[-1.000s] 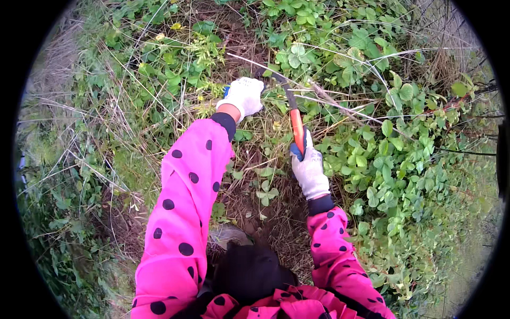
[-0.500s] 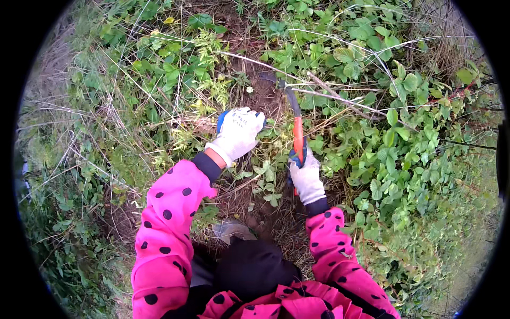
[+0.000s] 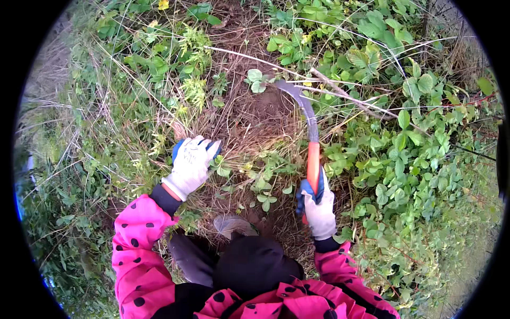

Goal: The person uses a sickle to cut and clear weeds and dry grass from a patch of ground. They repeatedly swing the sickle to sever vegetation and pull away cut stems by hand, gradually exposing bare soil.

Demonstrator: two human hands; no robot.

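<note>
My right hand (image 3: pixel 319 210), in a white glove with blue palm and fingers, is wrapped round the orange handle of a sickle (image 3: pixel 313 165). The sickle's dark curved blade (image 3: pixel 305 109) points away from me, its tip bending left over a patch of bare soil beside a small leafy sprig (image 3: pixel 256 81). To the left, my left hand (image 3: pixel 190 166), gloved alike, has its fingers curled down at the weeds. Green leaves (image 3: pixel 222 169) show just beside its fingers. Whatever lies inside that grip is hidden.
Dense leafy plants (image 3: pixel 393 175) cover the right side, and grass and weeds (image 3: pixel 133 106) the left. Long dry stalks (image 3: pixel 361 102) cross near the blade from the right. Loose straw (image 3: pixel 255 133) lies between my hands. A shoe (image 3: pixel 231 224) shows close below.
My left hand has moved left and nearer to me. My right hand has drawn the sickle back toward me and slightly right; more of its blade now shows.
</note>
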